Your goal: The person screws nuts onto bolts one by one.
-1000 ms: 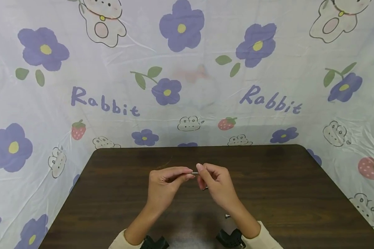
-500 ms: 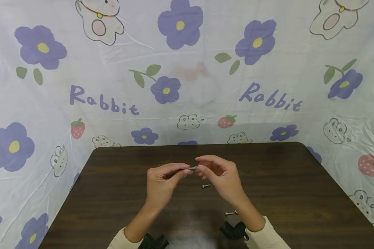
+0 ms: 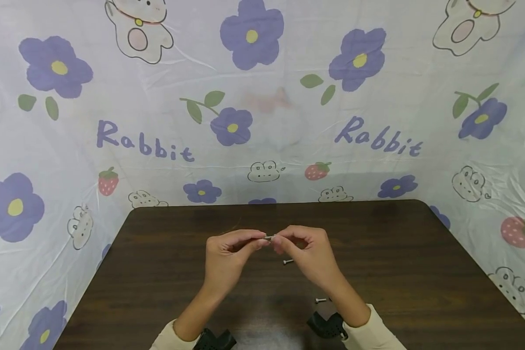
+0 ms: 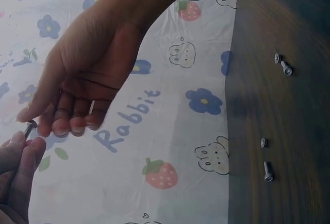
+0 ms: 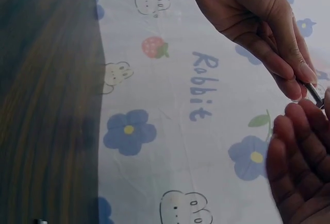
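My left hand (image 3: 225, 255) pinches a small metal bolt (image 3: 269, 237) between thumb and fingertips, above the table, with the bolt lying level. My right hand (image 3: 308, 250) meets it from the other side, thumb and index finger pinching the bolt's right end. In the left wrist view the bolt (image 4: 29, 128) has a wider dark piece at that end, beside the right thumb; I cannot tell whether it is a head or a nut. The right wrist view shows the bolt's shaft (image 5: 312, 92) coming out from the left fingertips. The right hand's other fingers are loosely bent.
Two more bolts (image 4: 268, 172) and two small nuts (image 4: 264, 142) lie on the dark wooden table (image 3: 157, 291), near and below the right forearm. Black wrist devices (image 3: 325, 324) sit under both wrists. A printed cloth (image 3: 262, 121) hangs behind and around the table.
The right fingers spread off the bolt's end half a second ago and now pinch it again. The left hand keeps its grip almost in place. The head view has shifted slightly.
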Demonstrator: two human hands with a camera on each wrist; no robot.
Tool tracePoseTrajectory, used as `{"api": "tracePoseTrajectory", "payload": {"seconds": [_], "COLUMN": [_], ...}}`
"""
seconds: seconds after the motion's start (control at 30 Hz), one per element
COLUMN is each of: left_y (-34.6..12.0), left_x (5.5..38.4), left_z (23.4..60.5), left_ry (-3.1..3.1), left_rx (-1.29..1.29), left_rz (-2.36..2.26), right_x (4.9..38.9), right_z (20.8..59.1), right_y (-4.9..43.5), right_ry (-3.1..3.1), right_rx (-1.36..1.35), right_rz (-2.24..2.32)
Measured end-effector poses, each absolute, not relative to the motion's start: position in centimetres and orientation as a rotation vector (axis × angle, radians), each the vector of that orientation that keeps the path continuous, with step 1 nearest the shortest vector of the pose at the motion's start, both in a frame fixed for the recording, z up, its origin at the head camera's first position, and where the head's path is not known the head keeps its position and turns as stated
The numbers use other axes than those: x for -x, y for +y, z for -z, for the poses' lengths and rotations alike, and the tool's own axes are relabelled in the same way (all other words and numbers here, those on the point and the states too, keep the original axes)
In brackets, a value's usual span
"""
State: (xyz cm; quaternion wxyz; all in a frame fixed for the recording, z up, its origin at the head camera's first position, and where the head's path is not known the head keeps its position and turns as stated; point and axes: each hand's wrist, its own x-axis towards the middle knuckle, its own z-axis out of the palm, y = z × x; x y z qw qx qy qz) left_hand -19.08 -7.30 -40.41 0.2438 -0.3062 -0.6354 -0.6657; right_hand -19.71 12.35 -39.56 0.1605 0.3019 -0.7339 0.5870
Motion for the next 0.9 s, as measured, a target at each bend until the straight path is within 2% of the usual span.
{"api": "tracePoseTrajectory", "payload": {"seconds": [0.17,0.53,0.9], "left_y": [-7.23,-7.35,-7.34], "left_x": [19.09,19.15,19.23], "left_z": [40.36,40.47,40.62], "left_ry": [-1.743,-1.752,-1.728], "left_rx": [0.83,0.829,0.883], "left_rz": [1.811,1.817,1.816], "right_x": [19.61,19.71,19.56], "right_z": [39.41,39.42,39.58], "right_y": [12.44,12.78,12.17], "right_ry": [-2.119,-2.031,-2.07], "right_rx": [-0.825,-0.935,-0.861], "right_rz": [-1.675,-1.661,-1.686]}}
